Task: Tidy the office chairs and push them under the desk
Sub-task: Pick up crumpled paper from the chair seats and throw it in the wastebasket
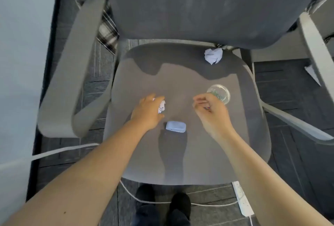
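A grey office chair faces me, its seat (pixel 180 81) holding loose litter. My left hand (pixel 147 111) is closed over a crumpled white paper ball (pixel 161 107) near the seat's middle left. My right hand (pixel 212 112) is curled, pinching something small and colourful that I cannot make out. Just beyond its knuckles lies a clear plastic lid (pixel 219 92). A small light-blue case (pixel 176 126) rests between my wrists. Another crumpled paper ball (pixel 213 55) sits at the back right of the seat, under the backrest (pixel 207 5).
The chair's left armrest (pixel 72 73) and right armrest (pixel 292 119) flank the seat. A white power strip (pixel 243 200) and white cable (pixel 59 151) lie on the dark carpet by my shoes (pixel 162 206). A pale panel (pixel 19 54) stands at left. A plaid cloth (pixel 106 28) hangs behind.
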Demonstrator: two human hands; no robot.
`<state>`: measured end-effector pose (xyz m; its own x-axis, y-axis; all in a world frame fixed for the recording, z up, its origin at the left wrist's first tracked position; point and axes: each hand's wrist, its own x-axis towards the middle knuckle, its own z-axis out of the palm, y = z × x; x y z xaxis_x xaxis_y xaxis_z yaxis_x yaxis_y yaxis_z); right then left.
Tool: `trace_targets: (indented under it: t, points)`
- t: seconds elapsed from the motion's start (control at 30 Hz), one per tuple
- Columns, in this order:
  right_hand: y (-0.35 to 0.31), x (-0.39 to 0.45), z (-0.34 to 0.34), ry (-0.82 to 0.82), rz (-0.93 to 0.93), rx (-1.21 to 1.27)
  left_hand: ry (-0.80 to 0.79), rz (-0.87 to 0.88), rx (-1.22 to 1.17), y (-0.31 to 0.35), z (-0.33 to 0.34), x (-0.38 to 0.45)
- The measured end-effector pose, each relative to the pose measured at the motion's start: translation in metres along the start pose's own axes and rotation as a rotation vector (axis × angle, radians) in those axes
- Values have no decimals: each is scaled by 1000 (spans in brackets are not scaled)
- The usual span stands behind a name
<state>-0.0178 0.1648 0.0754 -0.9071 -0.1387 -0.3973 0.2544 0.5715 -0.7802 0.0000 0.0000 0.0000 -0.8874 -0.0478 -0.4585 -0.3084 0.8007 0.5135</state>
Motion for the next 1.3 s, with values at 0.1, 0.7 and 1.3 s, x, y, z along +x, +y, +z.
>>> trace_targets:
  t: [0.1, 0.7, 1.3]
  points:
    - [7, 12, 1, 18, 2, -17, 10, -15, 116, -5, 4, 10]
    - [-13, 153, -61, 160, -40, -199, 321, -39, -531, 85, -66, 102]
    - [35, 229, -45, 101, -4, -513, 252, -77, -595, 86, -27, 145]
